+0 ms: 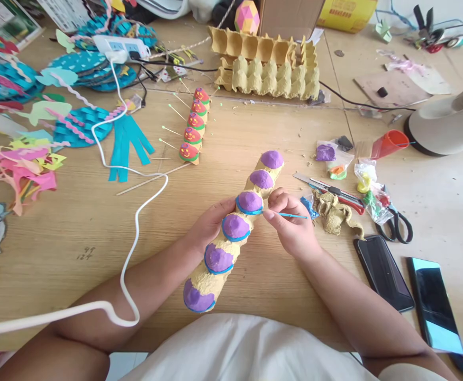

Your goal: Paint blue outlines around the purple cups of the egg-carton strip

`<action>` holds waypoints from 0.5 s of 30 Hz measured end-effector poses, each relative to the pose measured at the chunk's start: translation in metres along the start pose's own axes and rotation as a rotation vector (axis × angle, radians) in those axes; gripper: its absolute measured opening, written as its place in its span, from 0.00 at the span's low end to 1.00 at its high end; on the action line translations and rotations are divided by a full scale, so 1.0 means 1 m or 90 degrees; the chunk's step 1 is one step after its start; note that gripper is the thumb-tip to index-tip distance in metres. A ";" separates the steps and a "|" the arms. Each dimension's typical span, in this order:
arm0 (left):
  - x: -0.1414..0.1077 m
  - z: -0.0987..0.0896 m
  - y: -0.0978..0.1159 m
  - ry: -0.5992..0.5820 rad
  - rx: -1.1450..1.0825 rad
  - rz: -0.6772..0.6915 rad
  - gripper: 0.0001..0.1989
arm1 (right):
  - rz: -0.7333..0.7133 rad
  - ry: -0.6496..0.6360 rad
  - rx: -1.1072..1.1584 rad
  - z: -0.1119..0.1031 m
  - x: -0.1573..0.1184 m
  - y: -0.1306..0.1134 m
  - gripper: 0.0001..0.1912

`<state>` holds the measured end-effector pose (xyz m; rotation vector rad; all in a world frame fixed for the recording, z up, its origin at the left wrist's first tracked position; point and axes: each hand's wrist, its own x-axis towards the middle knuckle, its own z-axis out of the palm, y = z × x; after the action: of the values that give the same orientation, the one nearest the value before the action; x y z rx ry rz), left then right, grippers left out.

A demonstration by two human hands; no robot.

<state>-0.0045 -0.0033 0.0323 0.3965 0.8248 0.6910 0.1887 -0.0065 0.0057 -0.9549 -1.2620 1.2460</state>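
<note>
A strip of egg carton (242,251) covered in pale yellow clay runs diagonally over the table's front part. Purple clay caps (236,226) sit on its bumps, and the lower ones have blue clay along their edges. My left hand (214,221) grips the strip's left side near the middle. In my right hand (290,225), thumb and fingers pinch a thin blue stick (292,215), whose left end meets the blue edge of the third cap from the top.
Beyond the strip stands a red-and-green bumpy caterpillar (192,136) with pins. Egg cartons (274,76) lie at the back. On the right are a utility knife (334,191), scissors (398,225), clay bags and two phones (386,272). A white cable (136,233) crosses the left.
</note>
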 end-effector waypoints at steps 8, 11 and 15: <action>0.007 -0.015 -0.007 -0.011 0.007 -0.031 0.20 | -0.021 -0.007 0.012 -0.003 0.001 -0.003 0.17; 0.006 -0.014 -0.007 -0.006 0.000 -0.033 0.20 | -0.009 0.000 -0.012 -0.003 0.001 -0.004 0.18; 0.005 -0.011 -0.004 -0.003 0.000 -0.048 0.20 | -0.020 -0.004 0.007 -0.003 0.000 -0.002 0.19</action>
<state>-0.0091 -0.0023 0.0203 0.3654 0.8319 0.6201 0.1921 -0.0060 0.0075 -0.9206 -1.2700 1.2306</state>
